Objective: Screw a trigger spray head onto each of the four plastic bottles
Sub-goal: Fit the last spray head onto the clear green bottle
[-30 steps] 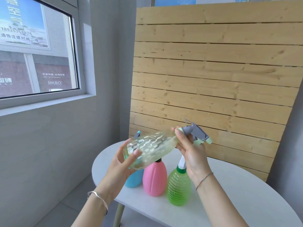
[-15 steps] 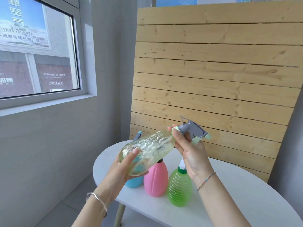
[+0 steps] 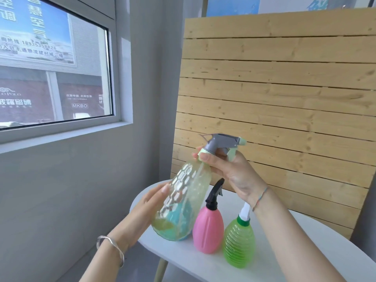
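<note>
A clear yellowish honeycomb-patterned bottle hangs tilted above the table, its neck up and to the right. My right hand grips it at the neck, fingers round the pale green collar of its grey trigger spray head. My left hand lies flat against the bottle's left side, fingers spread. On the white table stand a pink bottle with a black spray head and a green ribbed bottle with a white and green head. A blue bottle shows only through the clear one.
A pale wooden slatted panel leans against the wall behind the table. A window fills the left wall. The table's rounded left edge sits just under the held bottle, with the floor below.
The clear bottle has swung from nearly lying flat to more upright. My left hand has shifted from cupping its base to resting along its side. The camera has shifted, so the view now looks closer.
</note>
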{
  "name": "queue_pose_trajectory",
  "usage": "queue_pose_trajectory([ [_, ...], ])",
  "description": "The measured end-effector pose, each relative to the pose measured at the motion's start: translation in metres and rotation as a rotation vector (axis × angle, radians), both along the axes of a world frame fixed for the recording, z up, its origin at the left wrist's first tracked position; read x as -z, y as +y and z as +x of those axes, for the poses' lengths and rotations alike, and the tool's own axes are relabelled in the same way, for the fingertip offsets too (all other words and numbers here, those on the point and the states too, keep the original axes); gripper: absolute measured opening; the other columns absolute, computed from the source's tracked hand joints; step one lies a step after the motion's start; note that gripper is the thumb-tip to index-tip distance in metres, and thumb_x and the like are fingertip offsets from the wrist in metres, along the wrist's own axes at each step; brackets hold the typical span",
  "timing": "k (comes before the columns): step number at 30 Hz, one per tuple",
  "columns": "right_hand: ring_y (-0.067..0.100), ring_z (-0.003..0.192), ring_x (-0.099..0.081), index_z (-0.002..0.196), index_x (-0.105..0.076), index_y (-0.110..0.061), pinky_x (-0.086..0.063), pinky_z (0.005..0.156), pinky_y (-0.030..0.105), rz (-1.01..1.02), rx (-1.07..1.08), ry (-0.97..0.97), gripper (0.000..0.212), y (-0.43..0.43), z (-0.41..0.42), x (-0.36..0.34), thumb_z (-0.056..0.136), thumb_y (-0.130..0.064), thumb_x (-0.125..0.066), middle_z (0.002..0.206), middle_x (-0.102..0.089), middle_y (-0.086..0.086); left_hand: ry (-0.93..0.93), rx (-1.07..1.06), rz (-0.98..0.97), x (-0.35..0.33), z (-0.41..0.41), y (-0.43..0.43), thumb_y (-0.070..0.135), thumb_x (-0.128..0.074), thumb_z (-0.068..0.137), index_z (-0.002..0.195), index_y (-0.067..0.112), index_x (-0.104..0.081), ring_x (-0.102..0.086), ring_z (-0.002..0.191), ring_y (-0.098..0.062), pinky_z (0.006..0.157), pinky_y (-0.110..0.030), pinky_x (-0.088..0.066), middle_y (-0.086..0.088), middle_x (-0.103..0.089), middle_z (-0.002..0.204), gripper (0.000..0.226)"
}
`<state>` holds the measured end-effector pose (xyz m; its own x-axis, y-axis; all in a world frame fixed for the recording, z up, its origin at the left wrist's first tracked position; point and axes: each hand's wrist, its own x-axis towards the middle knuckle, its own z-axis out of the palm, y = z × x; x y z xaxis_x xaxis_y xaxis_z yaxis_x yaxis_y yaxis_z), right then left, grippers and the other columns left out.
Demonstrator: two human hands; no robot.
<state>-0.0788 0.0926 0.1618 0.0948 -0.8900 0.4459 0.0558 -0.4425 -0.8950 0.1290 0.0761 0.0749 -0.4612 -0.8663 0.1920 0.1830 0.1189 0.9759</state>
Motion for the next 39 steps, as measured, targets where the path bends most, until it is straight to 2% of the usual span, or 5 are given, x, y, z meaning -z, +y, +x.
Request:
queue_pose_trajectory([
  [10,0.012,0.094,-0.069,0.093,-0.072,-0.025,-0.057,0.081,0.026,-0.015,-0.034,0.135,0.023,-0.037,0.047,-0.018,0.071,-0.028,-0.079,0.092,-0.074,-0.009,-0.044,0.058,-0.162,-0.013,0.033,-0.016,0.069,-0.067,0.070,0.121,0.035,-0.064,-0.063,0.117,-0.021,0.098,-0.035,-0.051,0.001,-0.068,0.125,0.062],
  [19,0.007,0.103,-0.066,0.097,-0.072,-0.020,-0.052,0.087,0.022,0.070,0.359,0.098,0.028,-0.052,0.019,0.042,0.091,-0.040,-0.054,0.102,-0.075,-0.008,0.001,-0.476,-0.199,0.031,0.049,-0.076,0.048,-0.080,0.069,0.101,0.054,-0.060,-0.067,0.098,0.004,0.073,-0.010,-0.054,0.026,-0.070,0.106,0.039],
  [26,-0.014,0.098,-0.055,0.091,-0.071,-0.030,-0.033,0.076,-0.005,-0.038,0.416,0.487,0.012,-0.074,0.020,0.069,0.089,-0.034,-0.060,0.106,-0.065,-0.020,-0.391,-0.499,-0.173,0.095,0.040,-0.109,0.039,-0.081,0.071,0.132,0.034,-0.041,-0.055,0.119,-0.020,0.100,-0.048,-0.046,0.005,-0.058,0.126,0.073],
  [32,0.016,0.134,-0.038,0.117,-0.061,-0.041,-0.031,0.111,0.036,0.041,0.404,1.020,0.054,-0.085,0.024,0.076,0.068,-0.063,-0.068,0.150,-0.032,-0.015,-0.403,-0.464,-0.167,0.115,0.031,-0.119,0.033,-0.081,0.073,0.127,0.043,-0.039,-0.049,0.124,-0.015,0.108,-0.044,-0.040,0.011,-0.052,0.132,0.069],
  [39,0.014,0.134,-0.038,0.123,-0.056,-0.042,-0.034,0.099,0.029,0.089,0.384,1.124,0.066,-0.093,0.020,0.081,0.063,-0.067,-0.069,0.151,-0.031,-0.019,-0.384,-0.422,-0.131,0.124,0.025,-0.124,0.028,-0.080,0.076,0.137,0.035,-0.038,-0.044,0.133,-0.020,0.112,-0.046,-0.036,0.010,-0.047,0.142,0.075],
])
